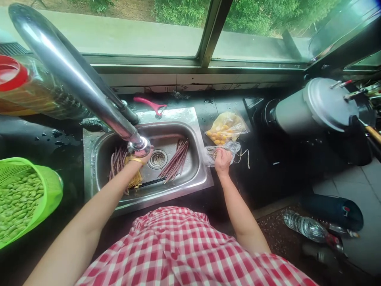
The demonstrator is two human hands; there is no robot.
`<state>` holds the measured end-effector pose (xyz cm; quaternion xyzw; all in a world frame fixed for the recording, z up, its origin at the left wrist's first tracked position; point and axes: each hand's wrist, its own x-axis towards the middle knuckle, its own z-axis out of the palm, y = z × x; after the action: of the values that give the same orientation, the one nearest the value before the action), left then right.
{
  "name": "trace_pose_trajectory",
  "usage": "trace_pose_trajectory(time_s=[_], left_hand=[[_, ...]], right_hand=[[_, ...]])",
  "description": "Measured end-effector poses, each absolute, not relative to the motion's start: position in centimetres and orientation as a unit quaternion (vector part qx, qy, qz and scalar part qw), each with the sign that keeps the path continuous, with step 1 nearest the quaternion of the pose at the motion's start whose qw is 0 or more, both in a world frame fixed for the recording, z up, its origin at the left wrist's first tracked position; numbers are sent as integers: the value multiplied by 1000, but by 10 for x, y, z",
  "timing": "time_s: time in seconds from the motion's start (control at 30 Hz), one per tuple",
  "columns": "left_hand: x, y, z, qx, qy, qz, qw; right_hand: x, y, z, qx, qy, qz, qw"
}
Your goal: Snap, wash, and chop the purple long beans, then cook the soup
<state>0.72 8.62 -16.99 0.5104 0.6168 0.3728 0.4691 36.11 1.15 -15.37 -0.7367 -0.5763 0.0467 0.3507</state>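
From the head camera: the left hand (pixel 145 156) reaches into the steel sink (pixel 195 174) and sits right under the faucet (pixel 89 87) head; the spout hides its fingers, so I cannot tell whether they are open or closed. Purple long beans (pixel 176 159) lie loose in the basin in two bundles, one on each side of the drain (pixel 158 159), the left bundle just beside that hand. The right hand (pixel 222 159) rests on the wet black counter (pixel 59 147) just right of the sink, fingers closed around a crumpled clear plastic bag (pixel 228 147); its contents are too blurred to name. A yellow bag of small yellow pieces (pixel 224 129) lies just behind it, touching or nearly so.

Risks, as I judge them: the clear bag is thin and the counter wet, so the pinched film could slip or tear and spill; a pull could drag the yellow bag along; the left hand, working unseen under the spout, could knock it; slim beans near the drain could snag there.
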Motion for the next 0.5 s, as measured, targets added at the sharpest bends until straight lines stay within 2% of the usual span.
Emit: trace_pose_trajectory(time_s=[0.23, 0.37, 0.5], left_hand=[[113, 82, -224, 630, 640, 92, 429], [114, 76, -230, 667, 631, 12, 396], [103, 63, -225, 702, 610, -23, 367]], right_hand=[[347, 10, -120, -701, -585, 41, 406], [317, -1, -104, -658, -618, 141, 406], [291, -9, -113, -647, -600, 257, 394]])
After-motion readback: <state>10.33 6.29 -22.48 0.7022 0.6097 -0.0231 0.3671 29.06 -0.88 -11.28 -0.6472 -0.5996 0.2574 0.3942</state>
